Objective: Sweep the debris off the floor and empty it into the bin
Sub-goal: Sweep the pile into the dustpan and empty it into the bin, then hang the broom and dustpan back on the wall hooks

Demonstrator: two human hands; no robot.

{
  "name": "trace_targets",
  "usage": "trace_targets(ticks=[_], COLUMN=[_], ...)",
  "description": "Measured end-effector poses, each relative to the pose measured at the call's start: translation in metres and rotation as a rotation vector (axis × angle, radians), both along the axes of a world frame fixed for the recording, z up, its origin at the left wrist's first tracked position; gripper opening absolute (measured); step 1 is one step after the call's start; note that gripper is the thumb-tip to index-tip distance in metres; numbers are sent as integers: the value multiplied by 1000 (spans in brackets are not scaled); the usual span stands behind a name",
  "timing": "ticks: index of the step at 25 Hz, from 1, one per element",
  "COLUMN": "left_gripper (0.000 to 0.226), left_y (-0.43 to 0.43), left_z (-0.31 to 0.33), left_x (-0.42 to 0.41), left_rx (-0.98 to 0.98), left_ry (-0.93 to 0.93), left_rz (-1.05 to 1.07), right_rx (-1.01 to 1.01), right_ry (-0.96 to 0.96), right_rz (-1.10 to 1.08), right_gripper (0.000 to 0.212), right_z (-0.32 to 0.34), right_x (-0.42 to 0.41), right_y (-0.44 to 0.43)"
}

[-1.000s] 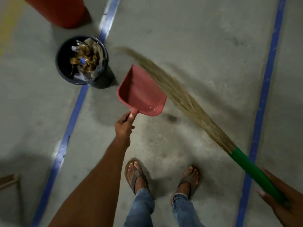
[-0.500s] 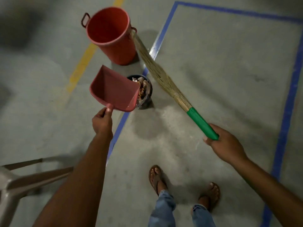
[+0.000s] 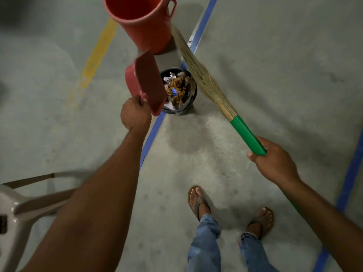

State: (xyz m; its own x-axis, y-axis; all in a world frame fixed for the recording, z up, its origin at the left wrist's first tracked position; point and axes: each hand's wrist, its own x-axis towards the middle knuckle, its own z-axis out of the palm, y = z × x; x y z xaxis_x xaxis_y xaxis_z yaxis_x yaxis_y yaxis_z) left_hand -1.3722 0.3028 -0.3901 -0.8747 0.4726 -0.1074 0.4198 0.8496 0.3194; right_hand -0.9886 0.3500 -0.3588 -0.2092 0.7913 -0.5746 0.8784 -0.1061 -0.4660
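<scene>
My left hand (image 3: 135, 113) grips the handle of a red dustpan (image 3: 146, 82), which is tipped on its side right at the left rim of a small black bin (image 3: 193, 97). The bin stands on a blue floor line and holds crumpled paper and brown scraps. My right hand (image 3: 272, 162) holds the green handle of a straw broom (image 3: 204, 77). The broom slants up to the left, its bristles passing just right of the bin and reaching the red bucket.
A large red bucket (image 3: 145, 22) stands just beyond the bin. A grey plastic chair (image 3: 17, 209) is at the lower left. Blue lines (image 3: 349, 173) and a yellow line (image 3: 98, 54) mark the concrete floor. My sandalled feet (image 3: 198, 201) are below.
The dustpan has turned from flat to tipped on its side against the bin's rim. My view has come closer to the bin, and the broom stays slanted on its right.
</scene>
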Motion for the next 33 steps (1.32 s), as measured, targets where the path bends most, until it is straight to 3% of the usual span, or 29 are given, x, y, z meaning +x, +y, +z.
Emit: trace_targets(ticks=[9, 21, 25, 29, 33], left_gripper=[26, 23, 33, 28, 25], left_y=[3, -10, -32, -56, -83], left_z=[2, 48, 84, 121, 139], left_x=[11, 41, 67, 110, 196], left_rx=[-53, 39, 292, 701, 647], left_ry=[116, 134, -54, -453, -615], left_rz=[-96, 28, 420, 883, 833], right_rx=[19, 18, -96, -336, -540], right_ry=[-9, 17, 97, 263, 393], right_rz=[4, -6, -110, -267, -358], right_gripper=[43, 46, 46, 29, 19], right_z=[4, 42, 67, 102, 146], right_x=[6, 43, 70, 103, 151], right_y=[13, 11, 10, -5, -36])
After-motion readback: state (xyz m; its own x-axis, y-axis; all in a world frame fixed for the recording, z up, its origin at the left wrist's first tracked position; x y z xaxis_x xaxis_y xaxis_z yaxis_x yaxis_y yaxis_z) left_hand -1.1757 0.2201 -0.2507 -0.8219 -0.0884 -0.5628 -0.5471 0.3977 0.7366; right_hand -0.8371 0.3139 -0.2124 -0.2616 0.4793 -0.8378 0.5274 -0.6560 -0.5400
